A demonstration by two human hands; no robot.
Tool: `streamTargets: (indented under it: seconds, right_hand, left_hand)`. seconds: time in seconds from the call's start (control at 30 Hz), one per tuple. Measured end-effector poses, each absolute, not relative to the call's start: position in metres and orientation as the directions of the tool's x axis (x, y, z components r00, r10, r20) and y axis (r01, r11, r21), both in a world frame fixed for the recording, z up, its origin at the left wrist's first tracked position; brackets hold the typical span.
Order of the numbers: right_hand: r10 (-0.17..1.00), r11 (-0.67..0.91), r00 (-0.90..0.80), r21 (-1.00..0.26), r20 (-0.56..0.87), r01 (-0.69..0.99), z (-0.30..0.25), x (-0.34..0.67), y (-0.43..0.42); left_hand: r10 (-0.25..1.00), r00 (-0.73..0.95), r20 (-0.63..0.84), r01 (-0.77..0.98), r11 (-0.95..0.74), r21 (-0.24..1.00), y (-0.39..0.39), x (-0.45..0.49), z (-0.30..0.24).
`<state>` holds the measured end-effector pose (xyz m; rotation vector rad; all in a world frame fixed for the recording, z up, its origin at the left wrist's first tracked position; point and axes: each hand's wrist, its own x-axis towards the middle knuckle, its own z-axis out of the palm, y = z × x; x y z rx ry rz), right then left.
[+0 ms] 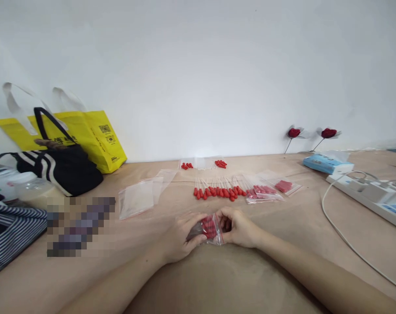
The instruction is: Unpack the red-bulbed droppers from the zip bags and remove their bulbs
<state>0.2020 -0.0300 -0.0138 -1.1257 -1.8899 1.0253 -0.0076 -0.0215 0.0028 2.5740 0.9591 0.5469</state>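
Observation:
Between my two hands is a small clear zip bag [211, 227] with red-tipped sticks inside. My left hand [181, 235] is closed around its left part, thumb in front. The fingers of my right hand [239, 226] pinch the bag's right edge, where the zip strip shows. Beyond the hands lies a row of loose sticks with red bulb-shaped tips [217, 192], pale shafts pointing towards the wall. To their right, filled zip bags [263, 195] overlap. Flat, unfilled zip bags [136, 199] are spread on the left.
Near the wall lie more red-tipped sticks [187, 166]. A yellow bag [101, 144] and a black bag [75, 170] stand at the left. On the right are a blue tissue pack [327, 163], a power strip [377, 200] and a trailing white cable [337, 250]. Two red fabric flowers [294, 132] lean on the wall.

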Motion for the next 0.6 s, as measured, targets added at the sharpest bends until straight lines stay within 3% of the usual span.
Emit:
streamTargets:
  seconds: [0.37,0.6]
  right_hand:
    - [0.860,0.443,-0.464,-0.759,0.211,0.476,-0.003,0.199,-0.034]
    - [0.869,0.404,-0.469,-0.772,0.157,0.490,-0.001,0.199,-0.035]
  left_hand:
    - [0.688,0.691,0.222,0.566,-0.706,0.426,-0.023,-0.007,0.005]
    - [0.690,0.698,0.191,0.569,-0.697,0.437,-0.022,-0.009,0.007]
